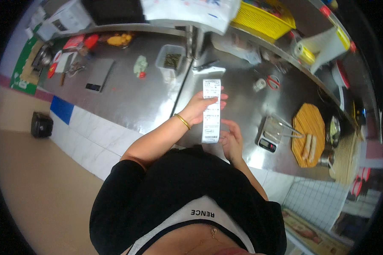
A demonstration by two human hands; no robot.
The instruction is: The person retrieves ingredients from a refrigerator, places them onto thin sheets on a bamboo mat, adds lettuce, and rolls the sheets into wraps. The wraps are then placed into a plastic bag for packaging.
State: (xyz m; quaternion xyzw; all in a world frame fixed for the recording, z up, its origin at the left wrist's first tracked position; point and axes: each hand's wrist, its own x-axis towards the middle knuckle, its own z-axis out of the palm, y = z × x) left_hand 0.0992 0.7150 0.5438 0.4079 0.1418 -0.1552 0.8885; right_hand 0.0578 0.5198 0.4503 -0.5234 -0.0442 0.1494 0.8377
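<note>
A long printed paper receipt (pixel 211 118) hangs over the steel worktop, pinched by my left hand (pixel 201 106) with the thumb in front and fingers behind. A gold bangle (pixel 182 121) circles that wrist. My right hand (pixel 232 140) is beside the receipt's lower right edge, fingers apart and partly curled; whether a fingertip touches the paper is hard to tell. Beyond the receipt's top end lie a white sheet or packet (pixel 209 70) and a dark slim tool (pixel 206 65).
On the right, a digital scale (pixel 268 137) carries a clear container and tongs, by a wooden board (pixel 309 127) with two rolls. Red-handled scissors (pixel 273 82) lie farther back. Leftward are a plastic tub (pixel 170 59) and a flat grey scale (pixel 100 75). A yellow basket (pixel 263 20) occupies the shelf.
</note>
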